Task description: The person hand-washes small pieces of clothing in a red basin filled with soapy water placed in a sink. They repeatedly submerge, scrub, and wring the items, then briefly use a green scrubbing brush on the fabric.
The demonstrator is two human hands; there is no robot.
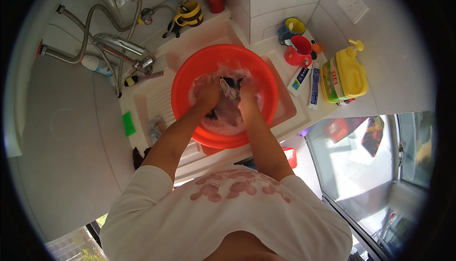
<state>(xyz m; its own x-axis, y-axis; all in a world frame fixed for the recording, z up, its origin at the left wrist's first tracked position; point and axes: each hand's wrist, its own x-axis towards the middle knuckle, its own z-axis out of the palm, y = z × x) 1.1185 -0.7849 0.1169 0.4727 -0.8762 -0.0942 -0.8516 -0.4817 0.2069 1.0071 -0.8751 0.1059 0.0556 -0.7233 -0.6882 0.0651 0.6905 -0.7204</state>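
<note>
A round red plastic basin (181, 83) stands in the sink and holds sudsy water. Both hands are inside it, partly in the suds. My left hand (209, 93) is at the basin's left side, beside a bunched light-coloured cloth (229, 89). On the cloth's other side is my right hand (246, 93), its fingers near the cloth and a dark fabric (238, 82). Suds blur the fingers, so what each one grips cannot be told. Another dark patch of fabric (211, 114) shows at the basin's lower left.
A laundry sink with a ribbed washboard (156, 100) surrounds the basin. A chrome faucet (121, 43) and hoses are at the upper left. On the right ledge are a red mug (300, 49), toothpaste tubes (314, 88) and a yellow pump jug (347, 74). A green sponge (128, 123) lies left.
</note>
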